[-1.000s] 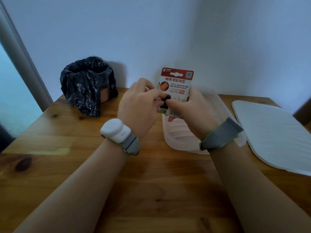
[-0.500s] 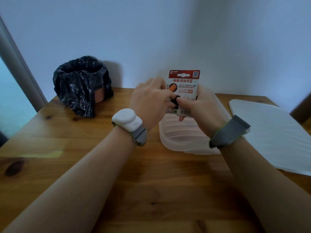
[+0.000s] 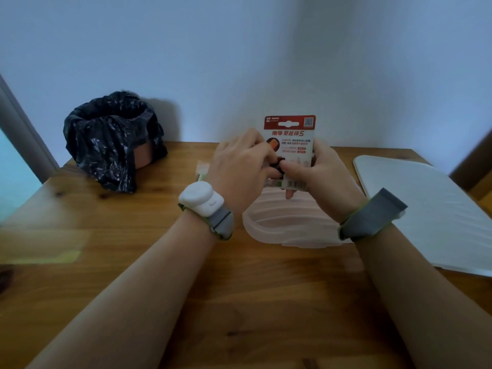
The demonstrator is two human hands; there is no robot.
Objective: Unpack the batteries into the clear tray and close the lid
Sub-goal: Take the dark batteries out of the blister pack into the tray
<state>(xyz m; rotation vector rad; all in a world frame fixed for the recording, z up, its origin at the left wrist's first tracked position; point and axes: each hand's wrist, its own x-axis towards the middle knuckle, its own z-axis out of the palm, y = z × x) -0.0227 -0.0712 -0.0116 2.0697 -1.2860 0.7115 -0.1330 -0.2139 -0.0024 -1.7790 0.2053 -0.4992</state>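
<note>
A red-and-white battery pack (image 3: 290,134) stands upright in the air above the clear tray (image 3: 287,222), its printed card facing me. My right hand (image 3: 316,169) grips the pack's right side, thumb pressed on its middle. My left hand (image 3: 239,166) closes on the pack's left side, fingertips meeting the right thumb at a dark spot on the card. The batteries themselves are hidden behind the card and my fingers. The tray is open and looks empty where it shows. Its white lid (image 3: 423,209) lies flat to the right.
A bin lined with a black bag (image 3: 111,139) sits at the back left of the wooden table (image 3: 133,235). A small pale package (image 3: 201,171) lies behind my left wrist. The wall runs just behind the table.
Both hands with the pack have shifted slightly right in the view and risen a little as the camera moved. The grip on the pack stays the same.
</note>
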